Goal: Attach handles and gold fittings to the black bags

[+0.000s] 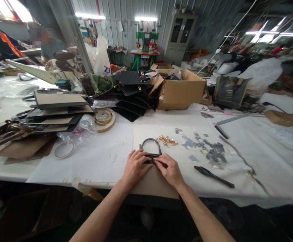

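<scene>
Left hand [135, 167] curled closed over the near end of a black handle loop [150, 144], right hand [168, 170] pinched tight on the same spot between thumb and fingers, though the exact hold stays half hidden behind the fingers. Loop upright-arched toward the middle of the white-covered table [93, 161], its base joined to or resting on a tan panel [154, 185] near the front edge, with that panel seeming to jut past the edge. Main risk there: too little of the panel supported, so any pull toward the body could tip or drag it off the table. A slackened pinch might also let the loop spring sideways or twist out of line — hard to judge how firmly it is fixed, since the join lies under the fingers. Just beyond the loop, a small heap of gold metal fittings [166, 140], loose enough to scatter at one careless sweep of a wrist and mix with the grey metal pieces [215, 154] spread farther right. Also a black-handled tool [213, 176] lying to the right of the right hand — within reach of a knock from a wide elbow or a sudden shift, and possibly over the table's front edge after a hard enough bump.
</scene>
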Available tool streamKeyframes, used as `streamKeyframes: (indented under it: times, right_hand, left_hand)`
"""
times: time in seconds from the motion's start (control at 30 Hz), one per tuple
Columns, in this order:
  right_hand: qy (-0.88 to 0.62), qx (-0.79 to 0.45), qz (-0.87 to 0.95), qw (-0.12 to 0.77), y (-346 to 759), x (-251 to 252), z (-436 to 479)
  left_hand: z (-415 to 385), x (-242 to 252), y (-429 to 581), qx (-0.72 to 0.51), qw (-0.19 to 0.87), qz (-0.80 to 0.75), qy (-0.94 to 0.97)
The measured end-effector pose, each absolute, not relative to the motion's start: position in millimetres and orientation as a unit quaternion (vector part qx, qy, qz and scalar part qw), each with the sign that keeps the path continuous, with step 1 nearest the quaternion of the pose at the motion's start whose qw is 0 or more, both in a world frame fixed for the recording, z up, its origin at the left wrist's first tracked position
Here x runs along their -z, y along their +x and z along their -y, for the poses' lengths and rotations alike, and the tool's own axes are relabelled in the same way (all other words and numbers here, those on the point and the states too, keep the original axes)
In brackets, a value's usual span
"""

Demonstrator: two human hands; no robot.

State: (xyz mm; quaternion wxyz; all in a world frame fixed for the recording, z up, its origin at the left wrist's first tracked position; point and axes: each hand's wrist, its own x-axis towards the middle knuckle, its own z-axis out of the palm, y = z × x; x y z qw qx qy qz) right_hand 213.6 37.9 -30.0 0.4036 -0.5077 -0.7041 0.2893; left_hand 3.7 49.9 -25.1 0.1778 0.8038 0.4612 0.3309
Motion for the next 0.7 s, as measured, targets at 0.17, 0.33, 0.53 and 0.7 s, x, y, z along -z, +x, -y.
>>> streamKeyframes:
  times: [0.17,0.33,0.53,0.7]
  right_hand:
    - [-0.51,-0.282,0.702,0.41,216.5,32.8,-38.2]
    - [-0.5,-0.259,0.721,0.404,212.8,34.5,-34.7]
    - [-0.503,-0.259,0.7,0.435,210.1,32.6,-26.4]
    - [-0.475,-0.161,0.69,0.521,225.8,16.8,-40.2]
  left_hand:
    - [-51.4,30.0,1.1,-0.334,0.178,-0.457,0.805]
    - [-51.5,25.5,3.0,-0.326,0.178,-0.457,0.808]
    - [-54.3,34.9,-1.0,-0.325,0.146,-0.456,0.816]
    - [-85.8,60.5,-10.8,-0.413,0.096,-0.414,0.805]
